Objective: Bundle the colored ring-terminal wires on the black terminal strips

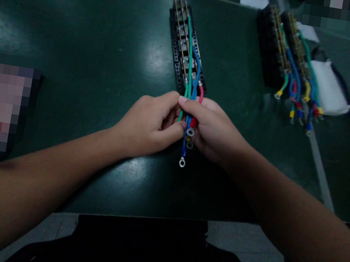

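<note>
Dark green worktop [93,38] carries the black terminal block [182,43] just beyond the left hand [150,120] and right hand [217,126] — fingers of both curled closed, pinching its green, blue and red wires [196,81], apparently to keep the ring terminals [183,159] bunched.

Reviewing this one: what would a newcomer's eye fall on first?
Probably the bundle of green, blue and red wires at the centre, pinched between the left hand and right hand. Next, the black block just beyond them. Then two similar blocks at upper right, coloured leads at their near ends.
</note>
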Demonstrator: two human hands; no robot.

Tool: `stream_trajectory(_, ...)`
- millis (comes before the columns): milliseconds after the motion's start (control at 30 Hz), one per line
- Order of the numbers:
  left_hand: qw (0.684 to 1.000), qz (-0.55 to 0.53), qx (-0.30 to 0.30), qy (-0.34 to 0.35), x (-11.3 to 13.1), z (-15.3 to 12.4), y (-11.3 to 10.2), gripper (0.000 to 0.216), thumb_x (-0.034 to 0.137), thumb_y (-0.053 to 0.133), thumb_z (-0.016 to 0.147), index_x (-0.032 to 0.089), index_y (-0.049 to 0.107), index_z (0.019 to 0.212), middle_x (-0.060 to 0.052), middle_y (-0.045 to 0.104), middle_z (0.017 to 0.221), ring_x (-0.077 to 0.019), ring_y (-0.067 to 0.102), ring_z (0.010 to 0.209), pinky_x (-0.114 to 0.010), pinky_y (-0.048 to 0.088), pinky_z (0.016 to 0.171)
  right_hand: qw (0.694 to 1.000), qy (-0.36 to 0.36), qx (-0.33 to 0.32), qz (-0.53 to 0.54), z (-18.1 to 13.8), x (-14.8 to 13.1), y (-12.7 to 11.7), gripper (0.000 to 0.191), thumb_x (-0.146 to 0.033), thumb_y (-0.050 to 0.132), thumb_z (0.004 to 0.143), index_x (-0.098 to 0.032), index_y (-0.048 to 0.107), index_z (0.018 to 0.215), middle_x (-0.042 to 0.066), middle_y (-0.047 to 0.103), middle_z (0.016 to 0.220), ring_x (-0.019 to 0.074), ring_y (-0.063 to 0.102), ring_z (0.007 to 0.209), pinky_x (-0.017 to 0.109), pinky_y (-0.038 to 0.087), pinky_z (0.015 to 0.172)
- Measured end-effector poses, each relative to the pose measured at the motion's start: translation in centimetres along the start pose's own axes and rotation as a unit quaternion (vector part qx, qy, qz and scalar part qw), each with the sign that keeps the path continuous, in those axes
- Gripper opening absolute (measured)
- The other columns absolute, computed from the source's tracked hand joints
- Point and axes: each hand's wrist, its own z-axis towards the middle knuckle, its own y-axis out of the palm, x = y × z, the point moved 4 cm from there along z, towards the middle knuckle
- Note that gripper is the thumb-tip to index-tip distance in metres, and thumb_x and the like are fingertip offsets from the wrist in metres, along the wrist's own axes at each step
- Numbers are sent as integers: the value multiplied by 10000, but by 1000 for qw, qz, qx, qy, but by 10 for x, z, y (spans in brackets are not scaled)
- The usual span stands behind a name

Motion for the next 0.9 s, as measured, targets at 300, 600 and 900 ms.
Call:
stream_trajectory(300,1000,2,2,4,0,1,0,143,321,545,803,238,439,755,54,535,590,-117,459,510,-289,354,550,1000,3,6,-8,0,0,-1,181,-308,672,956,-171,605,859,13,589,695,158,608,661,284,515,628)
stream_trajectory(600,1000,2,4,6,-1,0,0,147,316,560,807,238,443,761,47,563,611,-120,464,524,-297,363,562,1000,6,13,-9,-1,-1,-1,219,-368,689,958,-164,629,906,11,597,683,163,620,681,272,519,627)
stream_trajectory(900,1000,-1,4,8,0,1,0,146,317,551,802,235,441,753,44,555,604,-117,463,517,-293,361,556,1000,1,4,-11,0,0,0,222,-354,679,956,-177,591,857,8,584,694,147,593,656,261,495,606)
